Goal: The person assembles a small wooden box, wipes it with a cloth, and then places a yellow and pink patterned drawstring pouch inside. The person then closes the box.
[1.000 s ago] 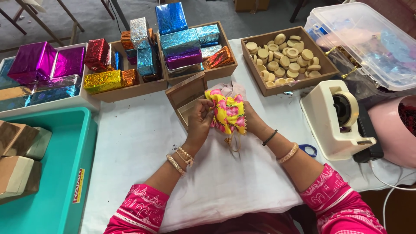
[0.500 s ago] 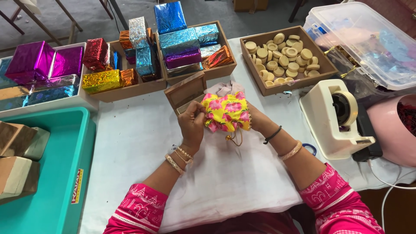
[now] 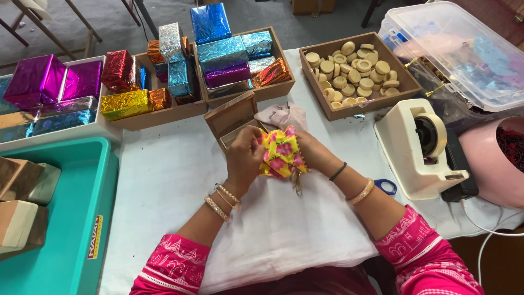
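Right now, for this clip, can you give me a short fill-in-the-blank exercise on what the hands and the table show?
1. Both hands, left hand and right hand, hold a floral cloth pouch whose main colour is ____.
2. The wooden tray at upper right holds round ____ discs.
3. The small wooden box behind the hands has its lid ____.
4. The tape dispenser stands on the person's ____ side.

Missing words: yellow; wooden; open; right

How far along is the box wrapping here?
Done: foil-wrapped boxes fill the wooden trays. In hand: left hand and right hand pinch a yellow floral pouch, beside an open wooden box. Left: plain boxes sit unwrapped in the teal bin.
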